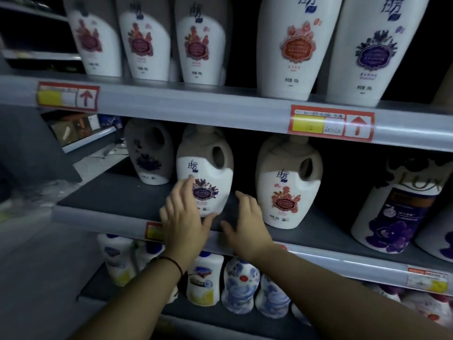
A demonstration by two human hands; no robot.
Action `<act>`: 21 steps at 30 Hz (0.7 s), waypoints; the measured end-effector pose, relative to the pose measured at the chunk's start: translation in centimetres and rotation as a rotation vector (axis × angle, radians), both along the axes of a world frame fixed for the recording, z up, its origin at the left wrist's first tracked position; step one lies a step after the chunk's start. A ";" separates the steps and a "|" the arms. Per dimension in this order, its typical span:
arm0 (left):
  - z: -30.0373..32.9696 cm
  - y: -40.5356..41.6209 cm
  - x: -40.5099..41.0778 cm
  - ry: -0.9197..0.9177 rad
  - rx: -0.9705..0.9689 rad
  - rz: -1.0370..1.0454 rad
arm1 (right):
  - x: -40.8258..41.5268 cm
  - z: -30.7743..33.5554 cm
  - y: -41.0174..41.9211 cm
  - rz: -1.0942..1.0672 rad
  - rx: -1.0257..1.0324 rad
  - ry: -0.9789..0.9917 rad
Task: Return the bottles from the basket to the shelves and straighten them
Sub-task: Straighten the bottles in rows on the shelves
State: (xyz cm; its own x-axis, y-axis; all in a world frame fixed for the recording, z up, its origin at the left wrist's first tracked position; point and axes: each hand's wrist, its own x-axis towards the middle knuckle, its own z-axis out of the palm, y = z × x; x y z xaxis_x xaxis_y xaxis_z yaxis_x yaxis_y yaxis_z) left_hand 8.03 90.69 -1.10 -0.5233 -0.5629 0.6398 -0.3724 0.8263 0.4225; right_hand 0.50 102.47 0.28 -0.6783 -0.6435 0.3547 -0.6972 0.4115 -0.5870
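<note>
A white handled bottle with a purple flower label [207,177] stands upright near the front of the middle shelf [110,200]. My left hand [182,217] lies open against its lower left side, fingers spread, thumb under its base. My right hand [247,224] hovers open just right of the bottle, over the shelf edge, not touching it. A second handled bottle with a red label [289,190] stands to the right. Another purple-label bottle [149,155] stands further back on the left. No basket is in view.
The upper shelf [220,104] carries several tall white bottles [297,45]. A purple LUX bottle [402,207] stands at the right of the middle shelf. The lower shelf holds several smaller bottles [241,283]. Red and yellow price tags [332,122] line the shelf edges.
</note>
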 end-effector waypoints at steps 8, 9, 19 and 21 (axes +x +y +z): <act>-1.2 -5.8 -0.1 -0.111 0.501 -0.297 | -1.5 0.3 -4.4 0.011 -0.135 -0.455; -1.3 -5.9 -0.2 -0.084 0.530 -0.310 | -1.4 0.3 -4.5 -0.001 -0.137 -0.436; -1.9 -5.3 0.3 0.024 0.576 -0.294 | -1.2 -0.2 -4.1 -0.051 -0.146 -0.322; -1.8 -5.2 0.3 0.009 0.562 -0.258 | -1.1 -0.1 -4.1 -0.052 -0.136 -0.330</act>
State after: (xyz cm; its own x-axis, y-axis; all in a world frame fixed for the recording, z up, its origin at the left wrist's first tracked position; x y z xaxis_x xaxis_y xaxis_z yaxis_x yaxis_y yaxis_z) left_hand 8.34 85.51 -2.89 -0.6837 -0.6708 0.2872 -0.1846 0.5398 0.8213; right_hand -0.61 98.41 0.14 -0.8014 -0.5666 0.1917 -0.4414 0.3440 -0.8288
